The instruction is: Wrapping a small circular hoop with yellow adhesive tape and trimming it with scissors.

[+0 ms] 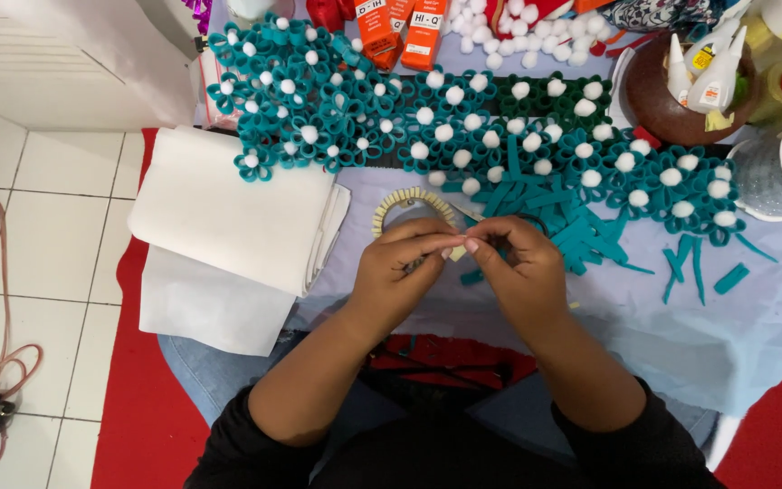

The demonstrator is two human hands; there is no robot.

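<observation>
Cream felt, cut into a fringed ring [406,203], sits pinched at its near edge between both hands, the left hand [402,263] and right hand [515,263] meeting fingertip to fingertip, each grip clamped on the ring just above the lap. Loose teal strips [561,214] lie just beyond the right hand on a pale cloth [753,326]. Farther out run rows of teal flowers [337,109] with white pompom centres, folded white felt [228,217] to the left, and glue bottles [712,68] in a brown bowl [649,95].
</observation>
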